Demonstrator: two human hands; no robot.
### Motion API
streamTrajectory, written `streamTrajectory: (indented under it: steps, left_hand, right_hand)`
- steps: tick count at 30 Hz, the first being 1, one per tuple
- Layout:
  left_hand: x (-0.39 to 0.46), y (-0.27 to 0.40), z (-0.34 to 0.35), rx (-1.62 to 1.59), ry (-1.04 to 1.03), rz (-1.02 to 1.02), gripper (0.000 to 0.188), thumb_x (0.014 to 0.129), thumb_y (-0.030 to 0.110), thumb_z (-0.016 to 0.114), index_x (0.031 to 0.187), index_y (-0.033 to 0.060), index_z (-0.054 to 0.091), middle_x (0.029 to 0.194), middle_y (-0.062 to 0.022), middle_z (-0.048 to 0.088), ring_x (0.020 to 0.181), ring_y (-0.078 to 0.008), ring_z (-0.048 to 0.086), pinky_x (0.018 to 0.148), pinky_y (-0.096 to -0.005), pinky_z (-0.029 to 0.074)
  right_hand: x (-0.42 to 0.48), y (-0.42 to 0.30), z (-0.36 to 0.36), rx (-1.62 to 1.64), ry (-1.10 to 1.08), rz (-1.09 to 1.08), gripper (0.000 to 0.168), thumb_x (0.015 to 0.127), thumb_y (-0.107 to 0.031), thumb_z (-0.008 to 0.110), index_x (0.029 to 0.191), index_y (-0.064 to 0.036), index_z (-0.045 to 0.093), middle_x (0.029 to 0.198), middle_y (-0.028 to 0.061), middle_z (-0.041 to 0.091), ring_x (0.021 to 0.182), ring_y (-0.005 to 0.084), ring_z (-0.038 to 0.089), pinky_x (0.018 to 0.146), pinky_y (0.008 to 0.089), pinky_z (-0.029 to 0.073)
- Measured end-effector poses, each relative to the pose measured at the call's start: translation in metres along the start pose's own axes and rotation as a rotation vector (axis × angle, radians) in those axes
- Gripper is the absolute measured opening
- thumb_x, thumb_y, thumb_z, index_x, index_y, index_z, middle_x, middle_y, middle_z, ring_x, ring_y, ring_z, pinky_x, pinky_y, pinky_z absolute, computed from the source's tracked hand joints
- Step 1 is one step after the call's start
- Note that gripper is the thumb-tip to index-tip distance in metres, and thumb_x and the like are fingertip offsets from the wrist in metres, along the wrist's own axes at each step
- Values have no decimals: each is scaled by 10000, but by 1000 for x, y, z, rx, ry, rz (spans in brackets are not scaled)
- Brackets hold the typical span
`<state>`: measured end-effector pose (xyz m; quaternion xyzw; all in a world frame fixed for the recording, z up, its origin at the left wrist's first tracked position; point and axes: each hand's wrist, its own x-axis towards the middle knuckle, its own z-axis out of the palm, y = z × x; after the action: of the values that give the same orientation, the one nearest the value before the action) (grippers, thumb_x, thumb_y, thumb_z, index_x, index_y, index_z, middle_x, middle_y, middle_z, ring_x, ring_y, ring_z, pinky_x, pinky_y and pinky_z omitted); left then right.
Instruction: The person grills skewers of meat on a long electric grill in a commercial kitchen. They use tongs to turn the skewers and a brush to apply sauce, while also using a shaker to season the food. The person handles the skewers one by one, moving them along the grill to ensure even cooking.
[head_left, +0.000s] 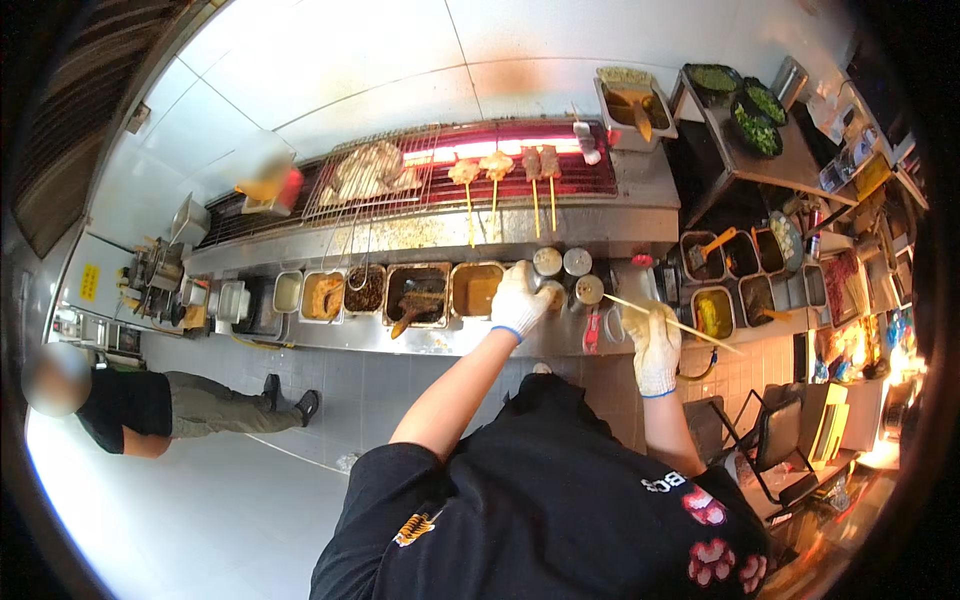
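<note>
My left hand (517, 300), in a white knit glove with a blue cuff, is at the group of metal shakers, beside a shaker (553, 295); its fingers overlap the shaker's left side, and their exact grip is hidden. Right of them, my gloved right hand (655, 341) is closed on thin wooden sticks (694, 331) that cross over its fingers. Another shaker (589, 289) with a perforated lid stands between my hands. Beyond them, meat skewers (496, 166) and darker skewers (541, 163) lie on the red-glowing grill (592, 180), their sticks pointing towards me.
A wire rack (322, 196) holds pale food at the grill's left. Metal pans of sauce (454, 296) line the counter. More pans (739, 311) and a side table (806, 169) with bowls of greens stand right. Another person (135, 405) is at the far left. A chair (780, 439) stands lower right.
</note>
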<state>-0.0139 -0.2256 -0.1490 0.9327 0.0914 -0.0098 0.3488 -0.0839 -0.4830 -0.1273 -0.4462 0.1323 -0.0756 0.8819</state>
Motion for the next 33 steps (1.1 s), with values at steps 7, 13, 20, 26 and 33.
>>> streamTrajectory:
  steps: [7,13,20,26,33]
  left_hand:
    - [55,15,47,107,-77,-229,676,720,409,820,1210,-9,618,1284,-260,630,1208,-410,620,1047,-449,511]
    - [36,14,16,-34,100,-84,661,711,395,839,1206,1,646,1218,-240,667,1168,-392,643,1014,-430,531]
    - [-34,17,-77,-237,328,129,712,677,294,886,1284,51,605,1220,-188,663,1175,-359,643,1036,-431,517]
    - [-130,-10,-175,-363,543,140,837,685,333,920,1374,26,557,1315,-198,633,1228,-337,632,1059,-427,508]
    - [-256,-85,-227,-500,961,-150,849,681,191,982,1367,32,506,1280,-130,656,1161,-205,666,1003,-352,555]
  right_hand:
    - [10,-13,21,-217,-88,-21,191,1031,-117,614,1157,26,619,983,124,719,821,163,669,753,269,532]
    - [6,-15,31,-206,-99,-43,160,1033,-94,599,1142,18,632,955,106,723,846,167,690,766,275,549]
    - [-2,-9,65,-306,-340,-104,198,1061,-132,544,1152,22,632,937,102,688,831,176,689,788,310,558]
    - [0,24,89,-490,-789,-89,281,1083,-211,552,1232,10,639,884,109,687,729,168,656,673,284,522]
    - [-13,59,214,-543,-1352,146,362,1055,-82,545,1398,20,597,1260,153,681,1049,216,703,929,354,567]
